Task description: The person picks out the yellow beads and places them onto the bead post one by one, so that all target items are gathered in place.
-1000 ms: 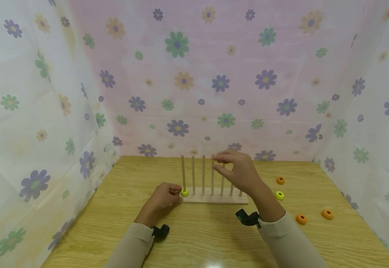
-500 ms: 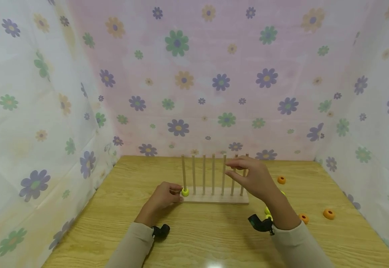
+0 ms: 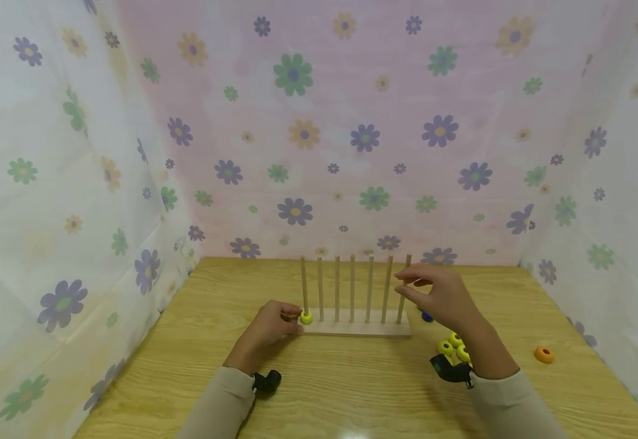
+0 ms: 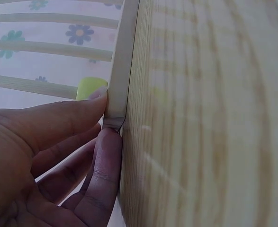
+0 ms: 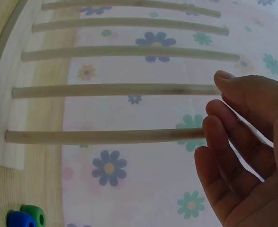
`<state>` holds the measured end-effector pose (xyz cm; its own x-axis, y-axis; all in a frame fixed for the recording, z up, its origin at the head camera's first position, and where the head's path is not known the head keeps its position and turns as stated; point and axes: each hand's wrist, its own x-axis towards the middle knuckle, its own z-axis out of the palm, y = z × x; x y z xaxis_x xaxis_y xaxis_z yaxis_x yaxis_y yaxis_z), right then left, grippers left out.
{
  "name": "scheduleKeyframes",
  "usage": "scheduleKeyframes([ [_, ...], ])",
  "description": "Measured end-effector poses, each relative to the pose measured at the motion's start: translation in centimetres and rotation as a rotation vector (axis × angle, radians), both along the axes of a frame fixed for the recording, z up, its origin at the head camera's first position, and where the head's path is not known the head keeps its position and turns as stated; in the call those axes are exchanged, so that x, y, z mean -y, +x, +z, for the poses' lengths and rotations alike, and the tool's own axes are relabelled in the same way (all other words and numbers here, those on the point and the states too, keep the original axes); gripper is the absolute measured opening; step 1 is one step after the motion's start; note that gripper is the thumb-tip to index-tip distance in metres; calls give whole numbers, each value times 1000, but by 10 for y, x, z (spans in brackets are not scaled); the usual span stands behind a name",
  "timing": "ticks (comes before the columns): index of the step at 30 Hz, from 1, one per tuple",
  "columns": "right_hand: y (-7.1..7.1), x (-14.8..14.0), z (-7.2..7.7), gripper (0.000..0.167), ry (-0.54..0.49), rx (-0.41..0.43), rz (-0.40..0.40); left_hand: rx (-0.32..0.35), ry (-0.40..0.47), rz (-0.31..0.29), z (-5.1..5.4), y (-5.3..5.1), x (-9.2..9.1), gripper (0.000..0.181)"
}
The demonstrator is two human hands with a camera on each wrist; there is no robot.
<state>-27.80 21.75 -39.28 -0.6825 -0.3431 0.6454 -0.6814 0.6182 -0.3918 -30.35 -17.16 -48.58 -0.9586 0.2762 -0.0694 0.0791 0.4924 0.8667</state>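
Observation:
A wooden base [image 3: 357, 329] with a row of upright pegs stands on the table. A yellow bead [image 3: 307, 317] sits low on its leftmost peg, and the other pegs in view are bare. My left hand [image 3: 264, 327] pinches the base's left end. In the left wrist view its thumb [image 4: 77, 116] lies against the base beside the yellow bead [image 4: 89, 87]. My right hand [image 3: 441, 296] hovers by the upper part of the rightmost pegs, fingers loosely bent and holding nothing. In the right wrist view its fingertips are near two peg ends; contact cannot be told.
Several yellow beads [image 3: 445, 347] lie right of the base, partly hidden by the right wrist's camera. Blue [image 5: 19, 220] and green [image 5: 34, 213] beads lie past the base's end. An orange bead [image 3: 544, 354] is farther right. Flowered cloth [image 3: 374, 152] encloses the table.
My right hand has moved rightward along the peg tops, from the middle pegs to the rightmost ones, uncovering yellow beads and a blue one. The left hand has stayed at the base.

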Motion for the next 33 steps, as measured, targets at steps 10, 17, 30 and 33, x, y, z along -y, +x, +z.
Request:
scheduleKeyframes([
  [10,-4,-20,-6,20,-5,128,-12,-47,-51,-23,0,-1,0,45],
  [17,-11,-43,-17,24,-4,282,-73,-43,-55,-19,0,-1,0,46],
  [30,-21,-95,-37,43,-2,518,-106,-9,-4,-8,1,0,0,45],
  [33,-22,-105,-44,42,-16,542,-107,-21,-29,-12,2,0,1,46],
])
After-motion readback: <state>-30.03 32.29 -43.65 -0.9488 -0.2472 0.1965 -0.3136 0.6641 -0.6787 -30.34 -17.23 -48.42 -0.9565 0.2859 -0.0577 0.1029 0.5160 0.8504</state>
